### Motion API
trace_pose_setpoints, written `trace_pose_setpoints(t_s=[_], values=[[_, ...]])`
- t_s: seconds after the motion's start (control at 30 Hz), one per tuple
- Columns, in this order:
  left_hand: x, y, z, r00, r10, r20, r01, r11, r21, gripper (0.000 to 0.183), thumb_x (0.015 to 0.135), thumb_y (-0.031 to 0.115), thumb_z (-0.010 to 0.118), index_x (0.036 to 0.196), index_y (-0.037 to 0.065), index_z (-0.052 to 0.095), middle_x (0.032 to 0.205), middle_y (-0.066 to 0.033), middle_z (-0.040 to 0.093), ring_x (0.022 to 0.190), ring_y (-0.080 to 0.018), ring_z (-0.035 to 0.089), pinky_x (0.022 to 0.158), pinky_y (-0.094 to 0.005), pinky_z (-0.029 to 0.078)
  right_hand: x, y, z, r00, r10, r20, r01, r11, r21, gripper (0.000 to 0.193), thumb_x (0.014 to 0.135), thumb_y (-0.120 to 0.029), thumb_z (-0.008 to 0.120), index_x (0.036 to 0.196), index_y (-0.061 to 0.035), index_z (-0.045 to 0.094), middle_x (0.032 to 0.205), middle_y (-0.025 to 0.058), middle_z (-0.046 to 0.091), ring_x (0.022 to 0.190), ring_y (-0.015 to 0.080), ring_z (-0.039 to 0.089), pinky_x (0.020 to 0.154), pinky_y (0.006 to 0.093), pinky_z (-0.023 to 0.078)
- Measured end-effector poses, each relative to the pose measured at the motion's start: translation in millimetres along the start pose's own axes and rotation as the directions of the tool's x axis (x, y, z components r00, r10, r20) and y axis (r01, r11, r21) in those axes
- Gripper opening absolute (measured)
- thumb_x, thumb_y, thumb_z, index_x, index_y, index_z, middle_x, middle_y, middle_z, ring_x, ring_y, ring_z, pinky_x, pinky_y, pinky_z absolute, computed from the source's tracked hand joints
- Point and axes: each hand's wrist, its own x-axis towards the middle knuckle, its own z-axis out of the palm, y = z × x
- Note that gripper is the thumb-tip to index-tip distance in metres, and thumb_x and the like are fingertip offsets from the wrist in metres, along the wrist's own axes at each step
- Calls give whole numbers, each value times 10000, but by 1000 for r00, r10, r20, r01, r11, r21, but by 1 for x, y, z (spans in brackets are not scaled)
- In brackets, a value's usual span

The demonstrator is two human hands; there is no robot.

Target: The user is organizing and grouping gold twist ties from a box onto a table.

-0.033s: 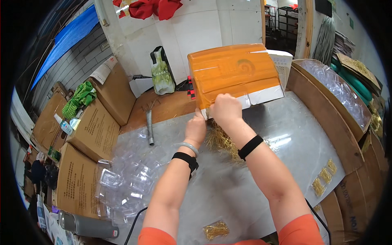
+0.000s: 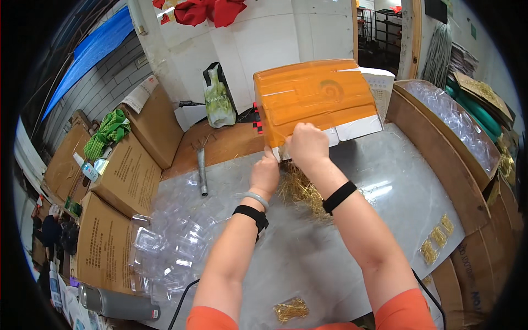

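A box covered in orange tape stands tilted at the back of the grey table, white along its lower edge. My left hand is closed on the box's lower left corner, with one finger up along its side. Against the lower front edge, my right hand makes a fist, back of the hand up; what its fingers hold is hidden. Gold shredded strands lie in a loose pile below the box, partly behind my right wrist.
Clear plastic trays heap on the left beside cardboard boxes. A metal tube with prongs lies behind them. Small gold bundles sit at right, and a filled tray at the near edge. A carton of clear plastic stands far right.
My right fist has shifted very slightly up and to the right at the box edge. The box and my left hand look nearly the same.
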Motion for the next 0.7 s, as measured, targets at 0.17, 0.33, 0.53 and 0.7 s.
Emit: trace_pose_setpoints(t_s=[0.17,0.33,0.53,0.7], values=[[-3,4,6,1000,-17,16,16,999,45,534,890,67,616,1361,-103,429,830,-236,698,750,-416,707,666,-480,579,-8,5,-5,995,-99,32,96,991,94,255,835,-219,675,956,-9,596,917,208,681,819,356,724,714,431,590],[-5,7,5,1000,21,-10,-20,1000,22,545,876,61,625,1351,-108,420,819,-228,699,751,-417,706,678,-470,583,-7,-1,8,996,-87,-6,87,993,83,355,797,-125,674,1066,3,482,921,224,645,815,415,706,722,459,589],[-8,1,3,999,50,-9,-49,993,108,559,855,5,555,1365,-174,411,828,-217,703,712,-371,723,658,-429,600,6,13,-1,1000,16,-2,-16,998,55,342,797,-81,667,1070,17,487,916,247,672,851,420,710,761,473,583],[10,6,-16,998,-49,38,49,999,4,295,895,8,503,1162,-116,522,871,-267,705,766,-413,719,691,-466,596,-15,52,-29,997,-48,58,34,975,219,291,804,-113,664,1036,8,537,917,219,703,821,417,700,757,471,574]])
